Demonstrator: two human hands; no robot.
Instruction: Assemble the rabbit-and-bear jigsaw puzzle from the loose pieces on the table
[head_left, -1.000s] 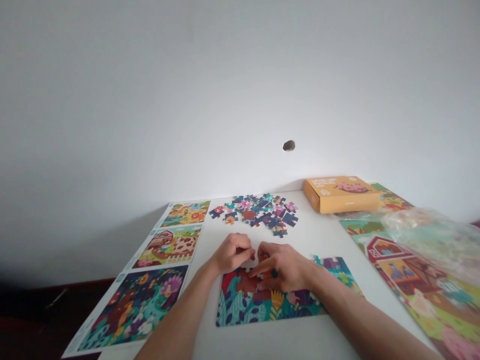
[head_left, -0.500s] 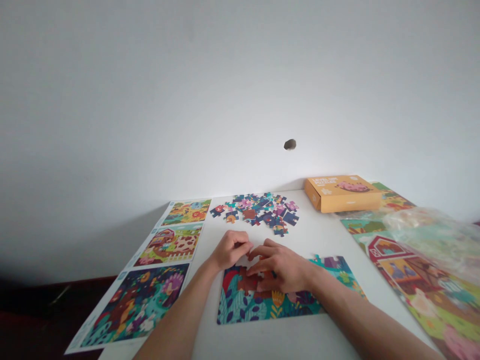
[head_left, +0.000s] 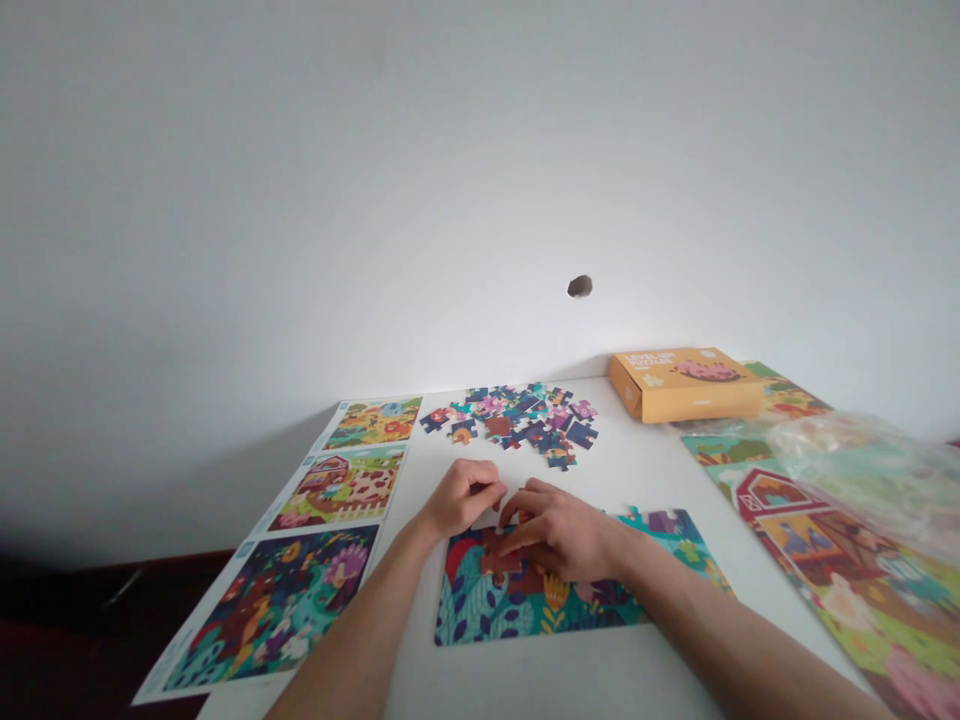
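A partly joined jigsaw puzzle (head_left: 487, 610) with teal leaves and yellow flowers lies on the white table. Over its upper edge, my right hand (head_left: 562, 530) bends down, its fingertips on a brown puzzle piece (head_left: 501, 562) in the upper left part of the picture. The hand covers the middle of the puzzle. My left hand (head_left: 466, 497) is closed just beyond the puzzle's top left edge, thumb against curled fingers; whatever it may hold is hidden. Farther back lies a pile of loose puzzle pieces (head_left: 525, 415).
On the left is a printed sheet (head_left: 277, 600) with three pictures. An orange puzzle box (head_left: 686, 385) stands at the back right against the wall. Beside it, crumpled clear plastic (head_left: 862, 470) rests over a farm picture (head_left: 832, 570). The wall has a small hole (head_left: 580, 287).
My right hand's fingers have drawn closer together and shifted slightly, leaving more of the brown piece showing. My left hand has stayed put.
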